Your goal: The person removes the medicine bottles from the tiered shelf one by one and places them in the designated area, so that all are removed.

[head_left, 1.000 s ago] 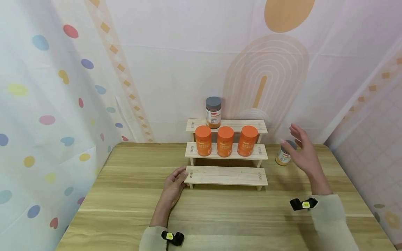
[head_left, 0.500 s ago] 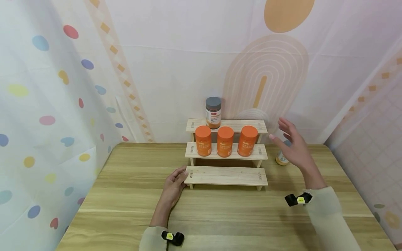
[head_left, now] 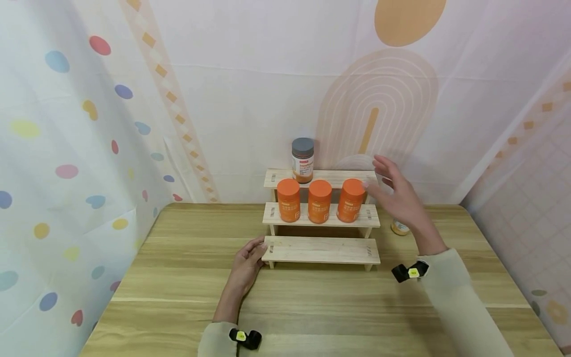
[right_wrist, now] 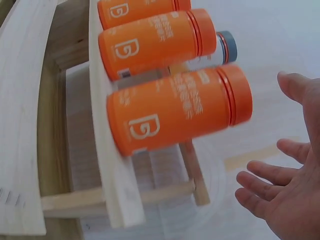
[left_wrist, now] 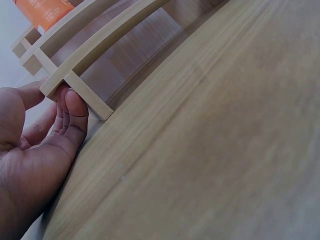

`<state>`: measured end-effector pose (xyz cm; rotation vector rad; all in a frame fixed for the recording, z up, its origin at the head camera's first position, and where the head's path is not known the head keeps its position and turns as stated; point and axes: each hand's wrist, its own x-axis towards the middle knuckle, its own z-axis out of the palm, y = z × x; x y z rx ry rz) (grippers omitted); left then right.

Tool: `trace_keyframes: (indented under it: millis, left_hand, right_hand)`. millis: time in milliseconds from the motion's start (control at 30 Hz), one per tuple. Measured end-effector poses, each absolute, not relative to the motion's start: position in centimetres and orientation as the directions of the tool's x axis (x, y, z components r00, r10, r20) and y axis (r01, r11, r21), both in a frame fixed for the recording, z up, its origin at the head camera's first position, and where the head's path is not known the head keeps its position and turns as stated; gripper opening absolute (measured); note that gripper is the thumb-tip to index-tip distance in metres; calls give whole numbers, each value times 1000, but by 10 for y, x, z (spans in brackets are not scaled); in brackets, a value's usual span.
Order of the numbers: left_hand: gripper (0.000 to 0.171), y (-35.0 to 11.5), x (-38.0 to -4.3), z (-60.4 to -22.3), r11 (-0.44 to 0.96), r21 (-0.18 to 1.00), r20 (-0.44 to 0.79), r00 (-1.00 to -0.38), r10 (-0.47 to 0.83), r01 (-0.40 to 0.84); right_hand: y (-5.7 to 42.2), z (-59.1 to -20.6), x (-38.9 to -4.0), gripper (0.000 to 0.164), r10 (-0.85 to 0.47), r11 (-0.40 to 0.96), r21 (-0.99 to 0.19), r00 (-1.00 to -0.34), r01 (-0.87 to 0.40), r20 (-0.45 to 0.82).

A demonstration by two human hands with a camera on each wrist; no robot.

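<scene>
The wood-grained surface (head_left: 169, 287) spreads around both my hands, and patterned cloth (head_left: 250, 109) hangs beyond them, with coloured dots off to the left of my left hand and a peach arch ahead of my right. On the orange jars (head_left: 319, 203) I can make out a white B-shaped mark, with pale characters too blurred to read. The grey-lidded jar (head_left: 303, 161) has a white label with a red band, its print too small for me. My left hand (head_left: 246, 263) grips the left end of the wooden shelf (head_left: 321, 249) at its lowest step. My right hand (head_left: 397, 193) holds nothing, fingers apart, just beside the nearest of the three orange jars. They stand on the middle step between my hands; the grey-lidded one stands on the top step behind them. A second grey-lidded jar (head_left: 400, 228) stands on the surface, mostly hidden behind my right hand.
</scene>
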<state>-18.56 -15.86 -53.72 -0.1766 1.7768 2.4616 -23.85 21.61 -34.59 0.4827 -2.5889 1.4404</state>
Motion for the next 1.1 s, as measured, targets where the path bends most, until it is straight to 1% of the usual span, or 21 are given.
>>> trace_keyframes:
  millis: [333,633,967,1100]
  left_hand:
    - [44,-158,-188,-540,-317,936,-161,-987,7,-155]
    - [45,-158,-187,-539,-321,934,-163,-987,3,-156]
    - [46,-159,-187,-540,-309,938,-163,-987,8,-157]
    - [45,-159,-187,-540,-314,936,-167,-986,4,-160]
  right_hand:
    - [194,-330,-252,76,-248,500,-789,-932,-356,263]
    - [174,-314,-262,82,-268,503,-819,-950,-277,157]
    - [152,-305,-277,76,-303,453,-846,-941,-280,149]
    - [143,-302,-284,77,-307,460,-846,-942,-270,134]
